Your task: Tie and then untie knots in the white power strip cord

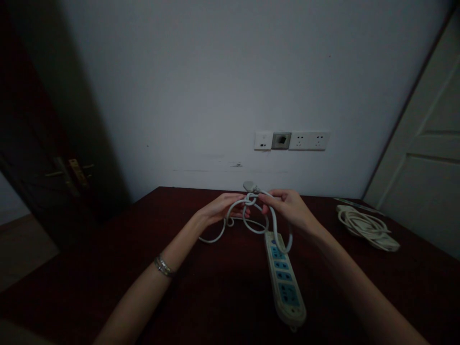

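**A:** ok so closest to the camera are the two bare forearms coming in from the bottom. The left one has a thin bracelet (163, 266) near the wrist. Right between them lies a white power strip (285, 278) with blue sockets, flat on the dark red table (89, 278), long side running away from the camera.

**B:** and the hands?

**A:** both are up at the far end of the strip, close together. The left hand (219, 209) and right hand (289, 207) are each pinched on the strip's white cord (251, 218), which is twisted into a knot-like bunch between them. Fingers are closed around the cord on both sides, not loose. The grey plug (249, 186) sticks up just above the knot, near the fingertips.

**B:** rest of the cord?

**A:** a few loops hang down from the knot onto the table. One trails out left under the left hand, another curves down beside the right hand and touches the strip's far end.

**B:** anything else in the way?

**A:** not close to the hands. Off to the right, well apart, there's a second coiled cable (366, 225) lying on the table, pale, bundled loosely. Behind the table on the white wall sits a row of wall outlets (292, 141), just above the hands in view. White door (427, 158) at right, dark door (43, 158) with a brass latch at left. Room is pretty dim, so the fine detail of the knot is hard to make out.
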